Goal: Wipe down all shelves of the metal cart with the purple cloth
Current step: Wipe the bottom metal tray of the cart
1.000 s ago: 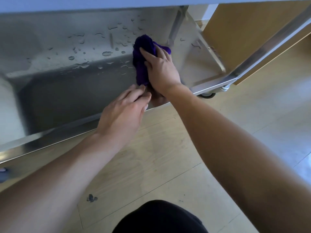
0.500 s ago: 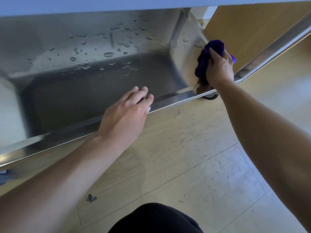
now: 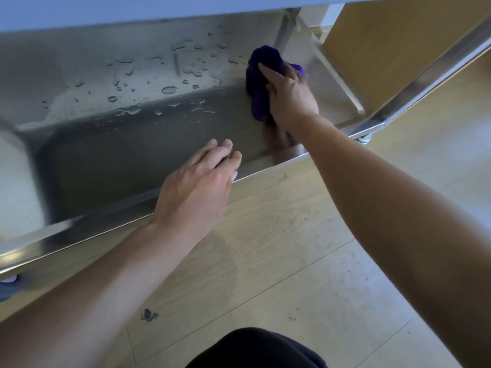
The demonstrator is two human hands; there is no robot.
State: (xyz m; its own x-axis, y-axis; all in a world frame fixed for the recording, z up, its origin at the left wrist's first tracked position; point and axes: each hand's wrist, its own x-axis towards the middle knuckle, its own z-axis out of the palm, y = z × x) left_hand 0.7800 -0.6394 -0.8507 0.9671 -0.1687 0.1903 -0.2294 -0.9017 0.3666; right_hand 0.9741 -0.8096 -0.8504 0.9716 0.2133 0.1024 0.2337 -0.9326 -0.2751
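The metal cart's bottom shelf fills the upper left of the head view, with water drops on its far half. A bunched purple cloth lies on the shelf near its right end. My right hand presses down on the cloth with fingers spread over it. My left hand rests with straight fingers on the shelf's front rim, holding nothing. The underside of the shelf above runs along the top edge of the view.
A cart post slants up at the right, with a caster under the corner. A wooden cabinet side stands behind it. Pale wood floor lies below. My dark-clothed knee shows at the bottom.
My right hand slid the cloth from the shelf's middle to the right front corner, then back left onto the shelf near its right end. My left hand stayed on the rim.
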